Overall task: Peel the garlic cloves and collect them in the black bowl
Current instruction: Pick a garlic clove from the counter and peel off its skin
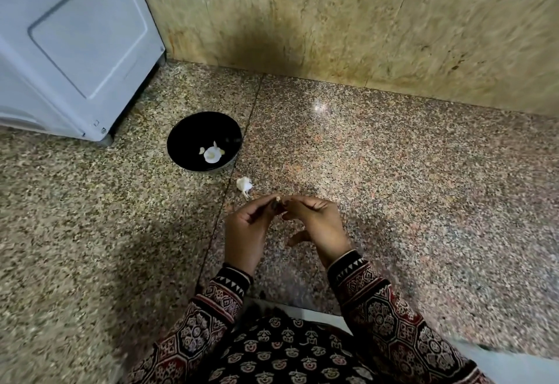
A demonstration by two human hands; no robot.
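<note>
speckled granite counter (pixel 378 156) runs to a tan stone wall, with a white appliance (pixel 75 44) at the left. black bowl (pixel 204 141) sits near it, holding a few pale peeled cloves (pixel 211 153), so the task looks partly done. just beside the bowl lies a white garlic piece (pixel 244 185), seemingly unpeeled. left hand (pixel 246 229) and right hand (pixel 314 223) pinch one small clove (pixel 277 201) between their fingertips, apparently mid-peel.

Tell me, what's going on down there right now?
Left hand and right hand pinching one small clove between fingertips. Black bowl holds a few pale pieces. Garlic chunk on counter beside bowl. Nothing blocking.
</note>
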